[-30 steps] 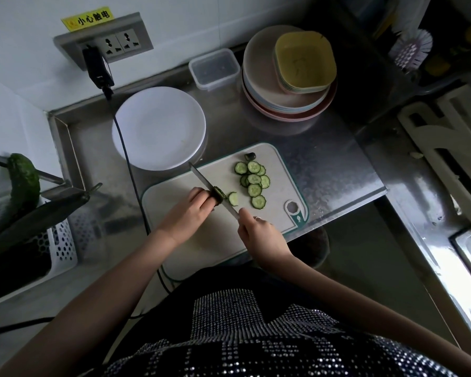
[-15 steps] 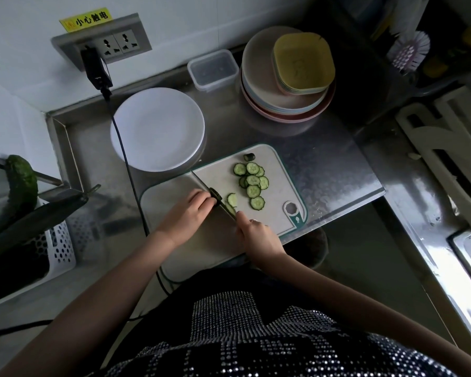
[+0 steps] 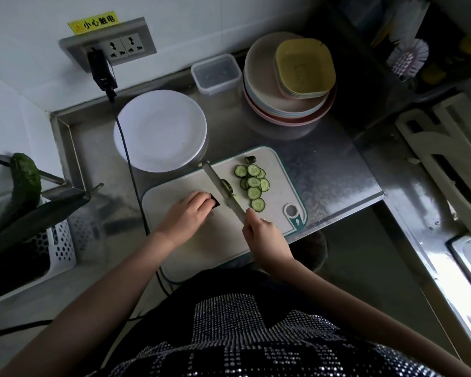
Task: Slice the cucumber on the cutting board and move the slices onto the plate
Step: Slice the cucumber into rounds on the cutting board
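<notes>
A white cutting board (image 3: 279, 164) with a teal rim lies on the steel counter. My left hand (image 3: 186, 213) covers a short dark cucumber piece (image 3: 216, 201), only its cut end showing. My right hand (image 3: 264, 235) grips the handle of a knife (image 3: 219, 186), whose blade runs diagonally just right of the cucumber end. A slice (image 3: 227, 185) clings to the blade's right side. Several round cucumber slices (image 3: 253, 185) lie in a pile right of the blade, with the dark end nub (image 3: 250, 160) above them. A bare white plate (image 3: 160, 130) sits behind the board.
A stack of coloured plates (image 3: 288, 104) with yellow square dishes stands at the back right, beside a clear plastic box (image 3: 216, 73). A black cable (image 3: 125, 148) runs from the wall socket past the plate and board. A white basket (image 3: 25, 240) with cucumbers stands at left.
The knife has lifted and shifted right of the cucumber end after a cut, with a fresh slice on its blade. My left hand stays on the cucumber piece.
</notes>
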The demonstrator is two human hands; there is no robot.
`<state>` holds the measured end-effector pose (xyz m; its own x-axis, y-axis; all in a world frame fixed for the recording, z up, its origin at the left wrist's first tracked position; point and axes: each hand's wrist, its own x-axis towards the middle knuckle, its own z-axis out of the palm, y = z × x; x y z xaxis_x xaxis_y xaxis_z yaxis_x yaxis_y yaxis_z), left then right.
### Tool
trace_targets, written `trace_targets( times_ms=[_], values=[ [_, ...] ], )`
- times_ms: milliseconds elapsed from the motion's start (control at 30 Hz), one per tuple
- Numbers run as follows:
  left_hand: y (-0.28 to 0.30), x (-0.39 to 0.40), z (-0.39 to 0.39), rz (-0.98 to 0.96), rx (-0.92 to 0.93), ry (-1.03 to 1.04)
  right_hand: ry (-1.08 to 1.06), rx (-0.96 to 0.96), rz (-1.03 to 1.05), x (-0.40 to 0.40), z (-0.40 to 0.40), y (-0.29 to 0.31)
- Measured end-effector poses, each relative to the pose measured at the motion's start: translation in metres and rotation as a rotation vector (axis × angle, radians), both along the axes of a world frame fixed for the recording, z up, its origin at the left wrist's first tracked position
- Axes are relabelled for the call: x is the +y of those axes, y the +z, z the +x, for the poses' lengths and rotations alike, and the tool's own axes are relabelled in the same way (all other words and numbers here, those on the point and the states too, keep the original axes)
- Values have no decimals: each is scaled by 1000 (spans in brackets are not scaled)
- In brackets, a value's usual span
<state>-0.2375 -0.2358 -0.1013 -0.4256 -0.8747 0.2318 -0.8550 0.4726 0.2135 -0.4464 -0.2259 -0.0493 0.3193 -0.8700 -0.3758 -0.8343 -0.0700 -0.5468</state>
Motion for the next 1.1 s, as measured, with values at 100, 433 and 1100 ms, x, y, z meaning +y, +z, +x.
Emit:
trace_targets(
  times_ms=[100, 433, 1100],
  values=[
    [1, -1, 1, -20, -14, -14, 27, -15, -27, 2, 1, 2],
    [0, -2, 2, -37, -54, -26, 115, 4, -50, 3, 3, -1],
    [3, -2, 1, -28, -37, -13, 160, 58, -81, 1, 4, -4]
  ],
)
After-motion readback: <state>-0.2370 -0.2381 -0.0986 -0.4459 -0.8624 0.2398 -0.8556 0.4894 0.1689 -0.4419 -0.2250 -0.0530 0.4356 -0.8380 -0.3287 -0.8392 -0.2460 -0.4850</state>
